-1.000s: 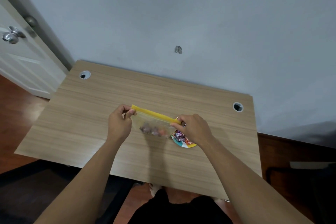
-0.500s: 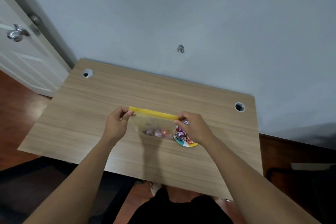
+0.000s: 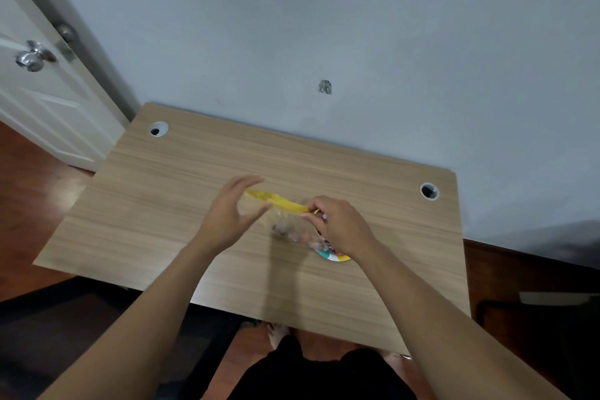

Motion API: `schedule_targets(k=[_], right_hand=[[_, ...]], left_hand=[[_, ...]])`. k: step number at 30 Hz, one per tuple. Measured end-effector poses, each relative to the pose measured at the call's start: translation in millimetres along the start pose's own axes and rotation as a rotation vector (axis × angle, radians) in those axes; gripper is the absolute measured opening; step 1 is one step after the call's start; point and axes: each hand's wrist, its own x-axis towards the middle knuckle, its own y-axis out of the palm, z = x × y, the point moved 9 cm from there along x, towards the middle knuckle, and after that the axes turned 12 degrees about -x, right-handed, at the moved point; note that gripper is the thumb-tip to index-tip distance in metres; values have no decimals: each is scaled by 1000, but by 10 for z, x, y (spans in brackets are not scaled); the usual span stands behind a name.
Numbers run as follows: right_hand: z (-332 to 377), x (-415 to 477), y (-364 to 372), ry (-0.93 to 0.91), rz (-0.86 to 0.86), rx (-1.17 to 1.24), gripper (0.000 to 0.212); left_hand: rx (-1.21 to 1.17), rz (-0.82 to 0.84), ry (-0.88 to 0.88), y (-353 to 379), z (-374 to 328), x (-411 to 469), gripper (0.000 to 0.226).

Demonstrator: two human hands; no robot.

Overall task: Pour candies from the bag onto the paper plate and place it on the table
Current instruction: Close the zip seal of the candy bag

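Observation:
A clear plastic bag (image 3: 285, 221) with a yellow zip strip hangs blurred above the middle of the wooden table (image 3: 194, 191); a few candies lie in its bottom. My right hand (image 3: 341, 224) pinches the bag's right top corner. My left hand (image 3: 230, 214) is just left of the bag, fingers spread and off the strip. A colourful paper plate (image 3: 334, 256) with wrapped candies lies on the table under my right hand, mostly hidden by it.
The table stands against a grey wall, with a cable hole at the back left (image 3: 158, 129) and one at the back right (image 3: 429, 191). A white door (image 3: 39, 101) with a metal knob is at the left. My legs show below the front edge.
My left hand has let go of the bag's left corner and opened. The bag now hangs from my right hand alone, tilted down to the right and blurred.

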Motion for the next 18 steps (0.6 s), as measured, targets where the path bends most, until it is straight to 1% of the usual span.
schedule_targets(k=[1, 2, 4, 5, 7, 9, 13, 18], right_hand=[[46, -3, -14, -29, -15, -13, 13], [82, -4, -19, -54, -22, -23, 13], [140, -11, -25, -91, -26, -39, 12], [157, -16, -29, -100, -27, -45, 11], [157, -16, -60, -103, -51, -44, 10], [134, -15, -105, -93, -85, -33, 11], [127, -10, -156, -89, -108, 12, 11], [147, -4, -193, -93, -125, -12, 12]], left_hand=[[54, 80, 62, 115, -96, 30, 56], [108, 159, 83, 230, -128, 53, 54], [198, 285, 55, 433, -118, 77, 42], [214, 313, 29, 491, -118, 92, 35], [196, 311, 8, 523, -133, 141, 25], [140, 301, 38, 510, -201, 170, 24], [-52, 304, 56, 538, -317, 175, 16], [-69, 287, 54, 558, -350, 185, 13]])
